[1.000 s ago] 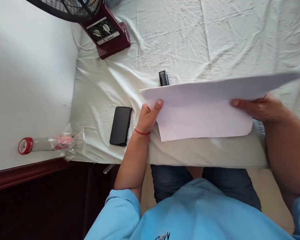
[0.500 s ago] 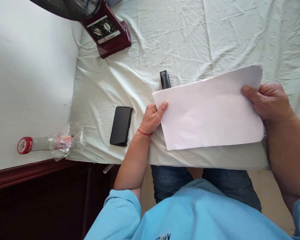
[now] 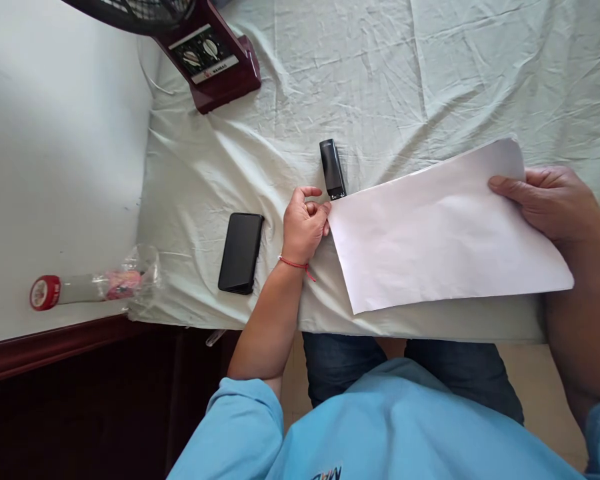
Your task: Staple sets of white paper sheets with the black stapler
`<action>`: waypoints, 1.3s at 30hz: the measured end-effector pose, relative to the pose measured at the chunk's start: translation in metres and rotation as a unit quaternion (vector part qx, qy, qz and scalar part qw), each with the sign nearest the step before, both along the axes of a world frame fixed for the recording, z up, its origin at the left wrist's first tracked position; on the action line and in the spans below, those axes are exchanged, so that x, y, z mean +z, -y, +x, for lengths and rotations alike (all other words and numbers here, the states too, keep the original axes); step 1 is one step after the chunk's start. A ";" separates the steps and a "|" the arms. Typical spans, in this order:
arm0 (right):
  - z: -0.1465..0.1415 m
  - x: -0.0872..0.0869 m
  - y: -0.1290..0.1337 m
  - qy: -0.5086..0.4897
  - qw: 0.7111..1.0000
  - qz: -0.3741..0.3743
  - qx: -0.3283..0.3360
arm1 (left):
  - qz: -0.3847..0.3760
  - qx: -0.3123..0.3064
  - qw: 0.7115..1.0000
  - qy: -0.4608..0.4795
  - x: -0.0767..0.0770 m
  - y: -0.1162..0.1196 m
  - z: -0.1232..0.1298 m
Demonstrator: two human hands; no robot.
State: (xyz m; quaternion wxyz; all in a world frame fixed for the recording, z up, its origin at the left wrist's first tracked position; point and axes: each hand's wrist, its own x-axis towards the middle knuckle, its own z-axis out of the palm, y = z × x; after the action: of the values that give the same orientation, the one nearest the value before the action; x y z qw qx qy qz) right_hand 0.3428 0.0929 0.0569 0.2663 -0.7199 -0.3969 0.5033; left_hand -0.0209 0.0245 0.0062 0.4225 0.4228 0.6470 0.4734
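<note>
White paper sheets (image 3: 445,240) lie tilted over the front part of the cloth-covered table. My right hand (image 3: 555,200) grips their right edge, thumb on top and fingers beneath. At the upper left corner of the paper is my left hand (image 3: 307,223), its thumb and fingers pinched at that corner, with a red string on the wrist. A black stapler (image 3: 333,168) rests just beyond my left fingers, its near end close to the paper's corner.
A black phone (image 3: 241,253) lies left of my left forearm. A dark red fan (image 3: 225,63) stands at the back left. Against the wall is a red-capped bottle (image 3: 77,289) in clear plastic. The pale tablecloth (image 3: 350,67) is wrinkled.
The paper's left end has moved right and slightly toward me, uncovering more of the stapler. My left hand has shifted from the paper's side to its corner, fingers now curled differently.
</note>
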 end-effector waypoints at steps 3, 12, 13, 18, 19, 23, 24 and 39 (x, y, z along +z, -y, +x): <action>-0.002 0.003 -0.001 0.006 1.000 -0.009 -0.013 | -0.011 0.025 1.000 -0.008 -0.002 -0.004 0.002; 0.003 0.000 -0.004 0.012 1.000 -0.006 -0.025 | 0.040 0.056 0.995 -0.070 -0.018 0.000 0.003; 0.003 0.000 -0.004 0.010 1.000 -0.006 -0.027 | 0.065 0.061 0.992 -0.091 -0.019 0.002 0.004; 0.000 0.001 -0.003 0.003 1.000 -0.004 -0.024 | 0.167 0.031 0.964 -0.203 -0.015 0.008 0.005; -0.001 0.001 -0.003 0.001 1.000 -0.004 -0.023 | 0.171 0.022 0.961 -0.216 -0.015 0.008 0.006; -0.002 0.002 -0.002 0.007 1.000 -0.008 -0.026 | 0.136 0.008 0.954 -0.269 -0.013 0.009 0.010; -0.002 0.002 -0.002 0.008 1.000 -0.009 -0.028 | 0.125 0.006 0.952 -0.280 -0.012 0.009 0.011; 0.006 -0.022 -0.010 0.042 0.991 0.052 0.112 | 0.040 0.063 0.925 -0.371 0.038 0.061 -0.009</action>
State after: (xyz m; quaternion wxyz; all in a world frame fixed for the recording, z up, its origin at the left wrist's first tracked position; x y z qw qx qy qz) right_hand 0.3485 0.1030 0.0348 0.2287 -0.6763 -0.5118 0.4778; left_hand -0.0300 -0.0370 0.0444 0.1040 0.5431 0.7635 0.3337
